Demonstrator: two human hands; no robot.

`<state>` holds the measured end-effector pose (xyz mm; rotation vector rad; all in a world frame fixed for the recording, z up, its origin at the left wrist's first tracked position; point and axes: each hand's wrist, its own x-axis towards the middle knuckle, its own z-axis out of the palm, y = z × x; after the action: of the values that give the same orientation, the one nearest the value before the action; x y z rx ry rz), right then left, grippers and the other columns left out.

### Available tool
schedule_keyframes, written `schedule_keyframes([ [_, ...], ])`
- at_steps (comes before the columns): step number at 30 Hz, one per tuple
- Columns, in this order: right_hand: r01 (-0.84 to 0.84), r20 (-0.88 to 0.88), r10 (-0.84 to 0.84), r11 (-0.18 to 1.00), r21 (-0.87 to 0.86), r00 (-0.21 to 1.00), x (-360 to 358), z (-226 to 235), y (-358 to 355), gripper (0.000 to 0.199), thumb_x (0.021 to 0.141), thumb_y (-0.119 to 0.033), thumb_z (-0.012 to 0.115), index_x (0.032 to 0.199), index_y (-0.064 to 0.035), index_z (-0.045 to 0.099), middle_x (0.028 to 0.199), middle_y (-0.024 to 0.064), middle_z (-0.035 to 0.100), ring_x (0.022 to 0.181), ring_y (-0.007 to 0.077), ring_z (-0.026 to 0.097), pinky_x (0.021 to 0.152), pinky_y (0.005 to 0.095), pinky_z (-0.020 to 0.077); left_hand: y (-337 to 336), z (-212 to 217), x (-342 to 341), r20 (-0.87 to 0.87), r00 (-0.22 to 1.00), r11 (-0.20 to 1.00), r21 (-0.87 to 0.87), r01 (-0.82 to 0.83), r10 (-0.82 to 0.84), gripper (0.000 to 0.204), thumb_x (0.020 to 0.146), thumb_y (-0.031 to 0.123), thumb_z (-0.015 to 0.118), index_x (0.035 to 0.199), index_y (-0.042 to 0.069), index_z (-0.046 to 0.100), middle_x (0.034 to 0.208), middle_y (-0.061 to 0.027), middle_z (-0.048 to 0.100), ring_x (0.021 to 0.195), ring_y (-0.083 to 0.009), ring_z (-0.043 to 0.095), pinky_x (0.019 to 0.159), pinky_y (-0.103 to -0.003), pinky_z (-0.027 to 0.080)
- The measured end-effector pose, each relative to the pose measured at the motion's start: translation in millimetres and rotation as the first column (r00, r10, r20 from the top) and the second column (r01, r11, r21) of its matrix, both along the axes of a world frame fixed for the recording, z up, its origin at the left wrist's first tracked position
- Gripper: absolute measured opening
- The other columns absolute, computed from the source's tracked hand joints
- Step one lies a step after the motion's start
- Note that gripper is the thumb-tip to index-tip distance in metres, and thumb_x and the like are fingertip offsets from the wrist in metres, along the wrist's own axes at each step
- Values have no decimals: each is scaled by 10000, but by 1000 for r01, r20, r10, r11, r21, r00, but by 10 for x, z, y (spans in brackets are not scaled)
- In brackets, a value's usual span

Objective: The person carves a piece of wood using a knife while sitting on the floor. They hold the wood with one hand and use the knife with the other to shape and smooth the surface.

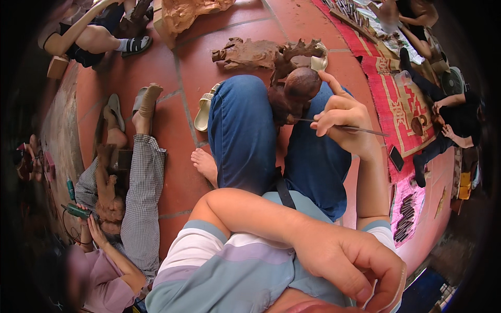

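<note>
A brown wooden carving with a smooth round head (302,83) stands between my knees. My right hand (342,117) is closed around a thin metal carving chisel (360,129), whose one end reaches toward the carving below the head. The index finger of that hand stretches up to the head's right edge. Across my chest lies my left forearm, with my left hand (355,266) by my right upper arm. Its fingers are curled, and what they pinch, if anything, is hidden. Behind the head, rough branching wood (250,53) extends over the tiles.
A red patterned mat (386,88) lies to the right, with a phone (396,158) and dark chisels (404,219) on pink sheeting nearby. At left, a co-worker holds a green power tool (77,211) against a wooden figure (110,206). Other people sit at upper left and right.
</note>
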<state>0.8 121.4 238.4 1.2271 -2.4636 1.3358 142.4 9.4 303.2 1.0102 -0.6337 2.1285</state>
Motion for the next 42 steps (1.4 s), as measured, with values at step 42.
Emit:
schedule_keyframes([
  [42,77,184,-40,977,-199,982,-75,-46,-24,198,673,128,679,657,-58,614,672,11,524,845,209,621,1040,436,413,-198,-216,-394,-454,745,713,-284,-642,490,156,843,19,483,873,51,633,1098,-165,562,943,-305,547,789,-384,419],
])
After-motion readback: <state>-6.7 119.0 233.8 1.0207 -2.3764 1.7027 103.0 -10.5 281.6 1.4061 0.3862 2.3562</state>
